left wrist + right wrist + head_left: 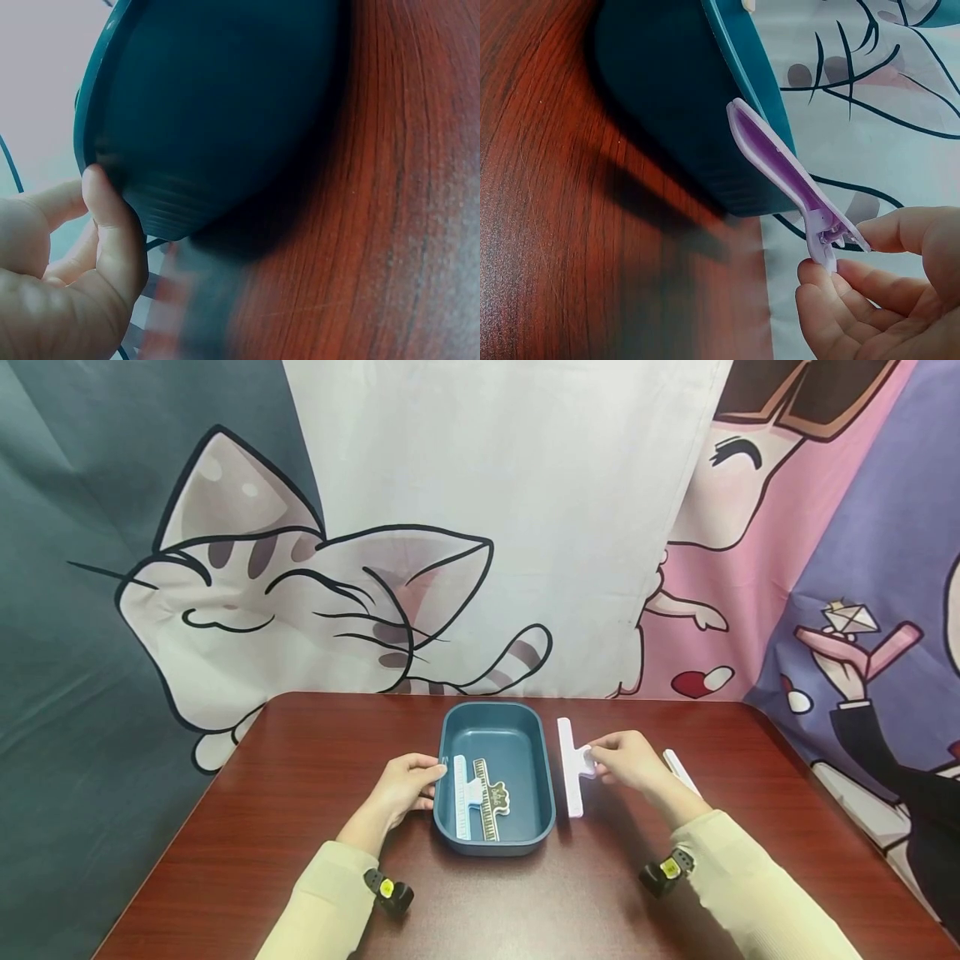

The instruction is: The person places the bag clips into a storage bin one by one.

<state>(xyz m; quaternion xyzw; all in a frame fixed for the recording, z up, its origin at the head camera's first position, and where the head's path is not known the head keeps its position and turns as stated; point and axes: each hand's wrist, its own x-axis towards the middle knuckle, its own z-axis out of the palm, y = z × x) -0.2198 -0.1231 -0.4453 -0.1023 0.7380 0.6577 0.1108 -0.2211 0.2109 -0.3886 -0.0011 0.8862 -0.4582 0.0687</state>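
A blue rectangular bin stands on the table, its left rim pinched between the thumb and fingers of my left hand. Inside it lie a pale blue ruler clip and a gold-and-white ruler clip, side by side. Just right of the bin, my right hand holds a lilac clip by its handle, raised above the table. In the right wrist view the clip shows edge-on, thumb and fingertips on its two handle tabs, its long jaws seeming closed. The left wrist view shows the bin's dark outer wall.
Another white, narrow object lies on the table behind my right forearm, partly hidden by it. The reddish-brown wooden table ends at a cartoon-printed cloth hanging behind it. Each wrist wears a strapped camera.
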